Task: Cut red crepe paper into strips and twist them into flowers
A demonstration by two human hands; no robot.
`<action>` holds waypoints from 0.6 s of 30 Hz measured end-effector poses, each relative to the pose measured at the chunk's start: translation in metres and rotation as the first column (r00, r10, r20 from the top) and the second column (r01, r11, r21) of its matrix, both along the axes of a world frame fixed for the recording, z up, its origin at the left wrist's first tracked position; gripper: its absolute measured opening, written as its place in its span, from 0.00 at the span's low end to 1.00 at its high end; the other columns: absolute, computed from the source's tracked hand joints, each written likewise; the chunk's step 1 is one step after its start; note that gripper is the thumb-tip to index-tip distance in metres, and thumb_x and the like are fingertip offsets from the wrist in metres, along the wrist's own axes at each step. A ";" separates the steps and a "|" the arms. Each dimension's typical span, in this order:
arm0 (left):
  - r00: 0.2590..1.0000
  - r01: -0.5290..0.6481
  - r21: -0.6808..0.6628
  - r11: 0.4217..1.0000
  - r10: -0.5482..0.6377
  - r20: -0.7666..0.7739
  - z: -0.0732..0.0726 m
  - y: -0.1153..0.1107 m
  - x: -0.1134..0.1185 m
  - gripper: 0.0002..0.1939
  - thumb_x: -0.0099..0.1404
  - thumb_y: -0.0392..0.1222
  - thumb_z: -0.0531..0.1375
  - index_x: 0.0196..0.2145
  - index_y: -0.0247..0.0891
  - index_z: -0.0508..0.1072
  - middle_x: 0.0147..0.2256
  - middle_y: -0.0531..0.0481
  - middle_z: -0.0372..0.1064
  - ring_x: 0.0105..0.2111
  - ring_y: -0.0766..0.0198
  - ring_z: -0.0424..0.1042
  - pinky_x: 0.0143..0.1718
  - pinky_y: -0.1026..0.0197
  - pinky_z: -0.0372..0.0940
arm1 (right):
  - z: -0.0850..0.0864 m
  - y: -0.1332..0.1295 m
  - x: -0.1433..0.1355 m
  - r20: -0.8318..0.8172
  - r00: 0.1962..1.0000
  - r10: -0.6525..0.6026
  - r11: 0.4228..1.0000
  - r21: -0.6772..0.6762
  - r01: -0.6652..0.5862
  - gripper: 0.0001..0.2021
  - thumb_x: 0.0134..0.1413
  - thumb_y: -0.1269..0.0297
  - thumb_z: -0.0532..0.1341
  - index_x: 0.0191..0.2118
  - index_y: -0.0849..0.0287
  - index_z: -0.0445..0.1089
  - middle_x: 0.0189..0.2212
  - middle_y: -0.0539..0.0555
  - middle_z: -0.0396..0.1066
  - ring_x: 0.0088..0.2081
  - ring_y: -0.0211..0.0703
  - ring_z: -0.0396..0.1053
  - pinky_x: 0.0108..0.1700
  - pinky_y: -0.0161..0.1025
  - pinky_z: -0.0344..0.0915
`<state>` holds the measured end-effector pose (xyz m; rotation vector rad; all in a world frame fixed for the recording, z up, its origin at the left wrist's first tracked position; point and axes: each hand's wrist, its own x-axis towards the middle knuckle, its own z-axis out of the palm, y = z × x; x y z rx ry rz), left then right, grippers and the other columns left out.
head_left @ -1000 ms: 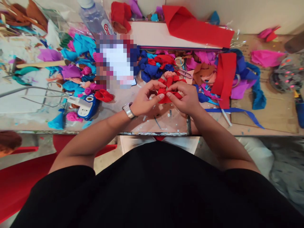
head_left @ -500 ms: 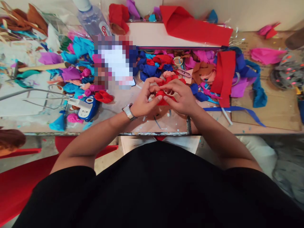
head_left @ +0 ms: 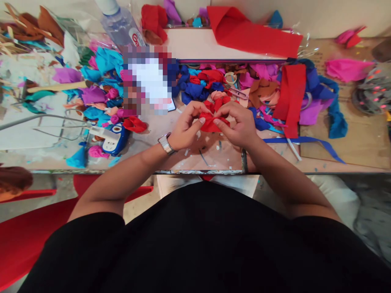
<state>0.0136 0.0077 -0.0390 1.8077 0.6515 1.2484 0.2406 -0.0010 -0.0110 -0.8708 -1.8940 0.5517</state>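
Now | red piece [head_left: 209, 125] apparently flatter | left hand [head_left: 185, 129], right hand [head_left: 240, 124] pinching

A small piece of bright red, soft-looking material [head_left: 212, 125], creased and gathered along its top, flares out below, pinched over the table [head_left: 210, 156] between left hand [head_left: 187, 128] and right hand [head_left: 240, 125].

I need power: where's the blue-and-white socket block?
In the head view, the socket block sits left of the left hand, between a red bundle and a pink bundle.
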 end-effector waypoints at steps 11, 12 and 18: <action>0.998 0.052 -0.058 0.997 -0.053 -0.015 -0.002 -0.004 0.001 0.23 0.80 0.62 0.59 0.62 0.48 0.65 0.55 0.42 0.78 0.51 0.56 0.81 0.55 0.49 0.76 | -0.007 0.002 0.001 0.020 0.999 -0.042 0.998 -0.038 0.042 0.14 0.67 0.45 0.69 0.41 0.49 0.78 0.36 0.53 0.78 0.38 0.49 0.74 0.46 0.52 0.76; 0.998 0.057 -0.042 0.998 -0.058 -0.018 -0.003 -0.004 0.001 0.23 0.81 0.61 0.58 0.64 0.48 0.64 0.55 0.42 0.78 0.52 0.56 0.82 0.55 0.49 0.76 | -0.008 0.003 0.001 0.022 0.999 -0.036 0.999 -0.040 0.037 0.14 0.67 0.45 0.69 0.44 0.49 0.79 0.39 0.54 0.78 0.40 0.50 0.75 0.48 0.53 0.77; 0.998 0.027 0.055 0.998 -0.024 -0.065 -0.008 -0.004 0.003 0.28 0.81 0.61 0.57 0.70 0.48 0.61 0.55 0.41 0.78 0.51 0.54 0.84 0.55 0.49 0.78 | -0.007 0.004 0.001 0.108 0.989 0.104 0.994 0.008 -0.105 0.18 0.71 0.47 0.65 0.60 0.44 0.80 0.53 0.57 0.75 0.58 0.59 0.74 0.65 0.63 0.73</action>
